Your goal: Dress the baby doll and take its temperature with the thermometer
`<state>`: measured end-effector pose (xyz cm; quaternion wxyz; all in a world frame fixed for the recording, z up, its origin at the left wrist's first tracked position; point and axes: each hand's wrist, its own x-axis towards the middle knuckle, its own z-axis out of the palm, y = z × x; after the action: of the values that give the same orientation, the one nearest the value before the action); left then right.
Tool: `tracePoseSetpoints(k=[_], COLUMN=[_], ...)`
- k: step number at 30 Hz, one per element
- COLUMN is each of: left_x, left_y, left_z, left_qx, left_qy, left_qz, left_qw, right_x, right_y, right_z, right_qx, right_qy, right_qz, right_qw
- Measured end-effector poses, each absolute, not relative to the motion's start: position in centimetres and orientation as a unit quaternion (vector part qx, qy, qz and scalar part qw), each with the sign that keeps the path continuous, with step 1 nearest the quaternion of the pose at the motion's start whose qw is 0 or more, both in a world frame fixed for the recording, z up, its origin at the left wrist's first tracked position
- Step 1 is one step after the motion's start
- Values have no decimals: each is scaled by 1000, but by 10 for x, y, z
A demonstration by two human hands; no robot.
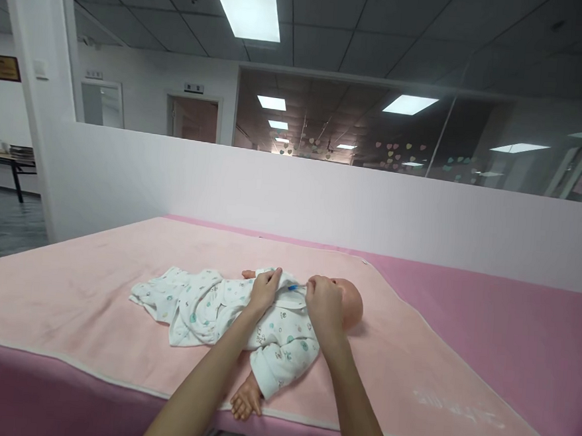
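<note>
Doll (351, 303) lies crosswise, head right, feet left; your left hand (265, 289) and right hand (323, 304) both pinch its onesie (199, 308) collar, close together.

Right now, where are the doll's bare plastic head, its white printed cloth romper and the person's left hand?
doll's bare plastic head (351, 303), head view, its side.
white printed cloth romper (199, 308), head view, leg part.
left hand (265, 289), head view, its back.

Saw bright, even light from ceiling panel (246, 9) overhead. Reflections of lamps on glass partition (357, 126). Faint soft shadow beside doll (279, 331). My view bowed at edges; centre was sharp.
</note>
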<state>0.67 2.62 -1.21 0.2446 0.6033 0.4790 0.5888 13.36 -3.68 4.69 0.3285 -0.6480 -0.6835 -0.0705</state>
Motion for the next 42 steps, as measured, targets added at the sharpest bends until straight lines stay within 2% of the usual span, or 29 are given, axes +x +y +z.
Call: tracePoseSetpoints(k=[4,9,16,19,22,27,31,42], left_x=[8,11,-1,-15,-26,-30,-31,-40], left_y=[26,19,40,56,62,58,59,55], left_z=[-12,-10,20,30,21,-7,-9,-13], left_qx=[610,665,715,701,701,703,704,670], left_qy=[478,526,589,641,664,685,690,720], left_qz=[584,500,337,293,257,190,172,167], left_qw=[242,177,165,112,50,20,-6,76], right_x=[113,103,106,105,106,107,106,116], right_y=[15,37,31,30,32,36,35,9], right_z=[28,8,4,4,2,-2,-5,10], right_qx=[-666,-673,-678,-681,-687,-687,-680,-623], right_qy=[-712,-715,-711,-709,-706,-706,-709,-746], right_qz=[-52,-34,-23,-13,-2,-2,-14,-60], right_qw=[214,187,186,183,175,176,185,227])
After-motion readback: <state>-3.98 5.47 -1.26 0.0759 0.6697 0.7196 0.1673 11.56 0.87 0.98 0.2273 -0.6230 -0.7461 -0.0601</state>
